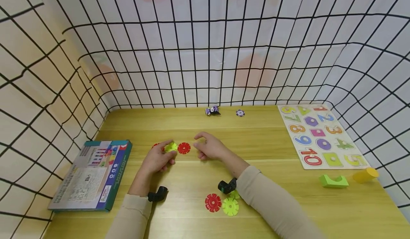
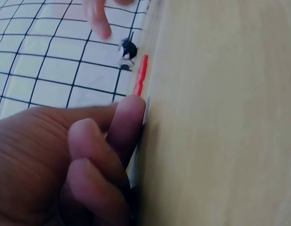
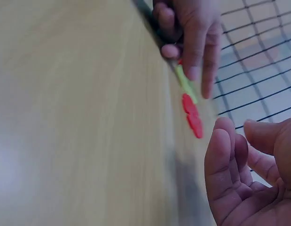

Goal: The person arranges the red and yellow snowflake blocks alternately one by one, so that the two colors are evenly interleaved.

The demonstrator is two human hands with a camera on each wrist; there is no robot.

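Note:
My left hand (image 1: 157, 158) hovers low over a yellow-green notched disc (image 1: 171, 146). Its index finger and thumb are fairly straight and apart, one along each side of the disc; whether they touch it is unclear. The other fingers curl under the palm. Beside that disc, in a row, lie a red notched disc (image 1: 184, 148) to the right and another red disc (image 1: 155, 146) to the left, partly hidden by the hand. Just right of the row is my right hand (image 1: 209, 147), fingers loosely bent and thumb apart, holding nothing. The right wrist view shows the red disc (image 3: 192, 115) flat on the table.
Nearer me lie a red disc (image 1: 213, 202) and yellow-green discs (image 1: 230, 206), one partly covered by the right wrist. A boxed set (image 1: 86, 176) is at left. A number board (image 1: 320, 136), green block (image 1: 334, 181) and yellow cylinder (image 1: 366, 175) are right. A small toy (image 1: 213, 110) and round chip (image 1: 240, 113) sit by the net.

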